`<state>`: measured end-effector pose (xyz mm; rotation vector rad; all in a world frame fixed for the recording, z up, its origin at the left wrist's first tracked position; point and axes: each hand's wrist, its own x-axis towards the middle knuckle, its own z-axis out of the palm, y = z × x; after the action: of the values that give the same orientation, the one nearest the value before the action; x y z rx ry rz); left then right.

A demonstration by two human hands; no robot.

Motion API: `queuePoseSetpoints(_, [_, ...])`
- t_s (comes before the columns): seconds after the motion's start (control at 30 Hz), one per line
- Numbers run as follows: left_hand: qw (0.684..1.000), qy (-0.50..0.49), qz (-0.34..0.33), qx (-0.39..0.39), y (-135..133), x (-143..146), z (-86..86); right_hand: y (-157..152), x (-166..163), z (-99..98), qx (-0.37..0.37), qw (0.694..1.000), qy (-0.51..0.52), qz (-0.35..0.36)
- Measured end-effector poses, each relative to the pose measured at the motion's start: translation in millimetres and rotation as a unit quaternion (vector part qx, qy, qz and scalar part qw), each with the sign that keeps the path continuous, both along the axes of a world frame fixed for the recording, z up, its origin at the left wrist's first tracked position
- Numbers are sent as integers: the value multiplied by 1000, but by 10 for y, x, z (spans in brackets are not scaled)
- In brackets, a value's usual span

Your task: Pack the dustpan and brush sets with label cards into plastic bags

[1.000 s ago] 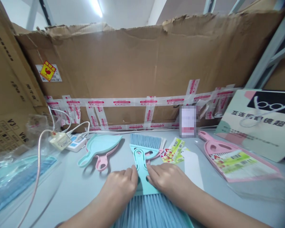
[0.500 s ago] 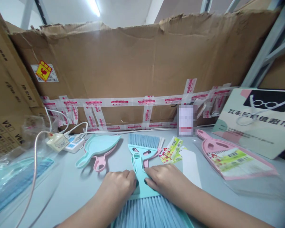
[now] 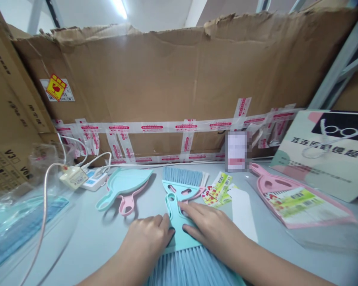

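A teal hand brush (image 3: pixel 179 234) lies on the grey table in front of me, bristles toward me, handle pointing away. My left hand (image 3: pixel 149 238) rests curled against the left side of its head, fingers pressed to the plastic. My right hand (image 3: pixel 207 228) lies over the right side, with fingers stretched along the handle. Just beyond, a second teal brush (image 3: pixel 181 182) lies with its bristles pointing away, over a pink handle.
A teal dustpan (image 3: pixel 123 184) sits on a pink one at left. Label stickers (image 3: pixel 219 190) and a pink bagged dustpan set (image 3: pixel 289 198) lie right. A power strip (image 3: pixel 91 178) with cables and plastic bags (image 3: pixel 14 218) are at left. A taped cardboard wall (image 3: pixel 179 95) backs the table.
My right hand's fingers have slid forward along the brush handle. My left hand stays against the brush head. The view shifted slightly.
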<state>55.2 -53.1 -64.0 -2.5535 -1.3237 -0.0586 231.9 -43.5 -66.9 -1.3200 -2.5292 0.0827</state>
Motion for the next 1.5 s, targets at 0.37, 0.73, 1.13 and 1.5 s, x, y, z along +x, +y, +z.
queuePoseSetpoints(0.37, [989,-99,-100,52,103,-51,-252,85,9,-222,77,993,22,86])
queuePoseSetpoints(0.73, [991,-85,-103,-13,101,-107,-251,69,15,-183,59,992,21,109])
queuePoseSetpoints(1.13, [979,-160,-62,-111,115,-95,-69,100,40,-200,35,986,114,113])
queuePoseSetpoints(1.5, [758,-476,83,-437,229,-139,13,113,107,-134,49,966,229,105])
